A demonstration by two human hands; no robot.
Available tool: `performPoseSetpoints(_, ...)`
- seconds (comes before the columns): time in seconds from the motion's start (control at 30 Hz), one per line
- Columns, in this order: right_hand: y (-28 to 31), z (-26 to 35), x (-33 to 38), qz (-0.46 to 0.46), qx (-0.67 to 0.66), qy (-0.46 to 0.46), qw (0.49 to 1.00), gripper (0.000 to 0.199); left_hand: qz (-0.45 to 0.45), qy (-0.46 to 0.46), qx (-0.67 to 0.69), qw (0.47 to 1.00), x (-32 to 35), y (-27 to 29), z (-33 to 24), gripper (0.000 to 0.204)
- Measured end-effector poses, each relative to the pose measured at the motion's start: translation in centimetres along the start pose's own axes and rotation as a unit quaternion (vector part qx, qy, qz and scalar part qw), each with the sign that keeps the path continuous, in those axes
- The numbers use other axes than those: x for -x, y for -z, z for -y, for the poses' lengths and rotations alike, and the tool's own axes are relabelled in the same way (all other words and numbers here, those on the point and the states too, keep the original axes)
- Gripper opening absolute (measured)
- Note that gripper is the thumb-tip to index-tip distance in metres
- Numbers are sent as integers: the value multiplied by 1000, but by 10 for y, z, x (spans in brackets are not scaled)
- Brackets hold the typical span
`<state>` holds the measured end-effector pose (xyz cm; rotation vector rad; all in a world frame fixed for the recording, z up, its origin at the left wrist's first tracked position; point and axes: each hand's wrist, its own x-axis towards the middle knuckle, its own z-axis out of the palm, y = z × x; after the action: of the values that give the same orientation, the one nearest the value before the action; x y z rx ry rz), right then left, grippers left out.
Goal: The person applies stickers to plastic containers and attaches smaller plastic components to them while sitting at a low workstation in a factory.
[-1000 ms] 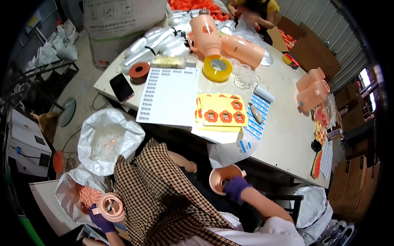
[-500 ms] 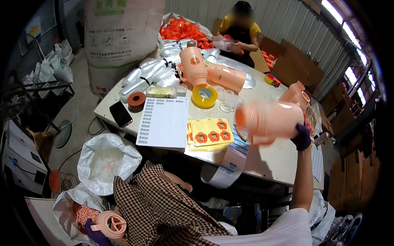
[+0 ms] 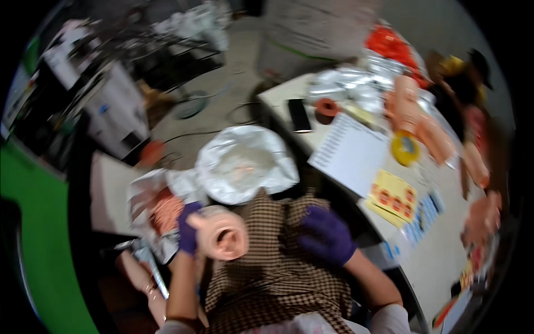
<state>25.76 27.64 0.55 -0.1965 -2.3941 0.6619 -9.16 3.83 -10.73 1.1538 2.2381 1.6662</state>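
Note:
My left hand (image 3: 189, 229), in a purple glove, is closed on the handle of a peach plastic jug (image 3: 222, 234). The jug's round mouth faces up at me, with a bar or inner part across the opening; blur hides the detail. My right hand (image 3: 327, 235), gloved in purple too, hovers over my checked apron (image 3: 267, 239), fingers apart and nothing in it. Left of the jug lies a white bag (image 3: 139, 189) full of small peach pieces (image 3: 168, 212). Beyond it stands a wider white bag (image 3: 286, 170) with clear scraps.
On the white table (image 3: 425, 278) to the right are a sheet (image 3: 350, 150), yellow sticker sheets (image 3: 392, 200), a tape roll (image 3: 405, 148), a phone (image 3: 299, 116) and peach jugs (image 3: 409, 106). More peach parts (image 3: 483, 220) stand at its far right. Another person (image 3: 464, 83) sits across.
My view has swung left and down. My right hand has let go of a peach jug and come from the table to my lap. My left hand still holds its jug, now nearer my lap.

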Motion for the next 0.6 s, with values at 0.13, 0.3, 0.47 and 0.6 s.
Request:
performPoseSetpoints(0.13,-99,68,-33,68,-62,73,993,54,-18,24,89,996,-1,-19,-20,20)
performPoseSetpoints(0.3,-147,68,-32,90,-89,-7,992,52,-49,129,176,975,14,-17,-10,10)
performPoseSetpoints(0.47,-147,60,-32,196,-31,-17,980,30,-45,125,148,980,15,-27,-4,11)
performPoseSetpoints(0.6,-151,43,-27,273,2,-37,961,31,-41,85,71,993,15,-29,-7,18)
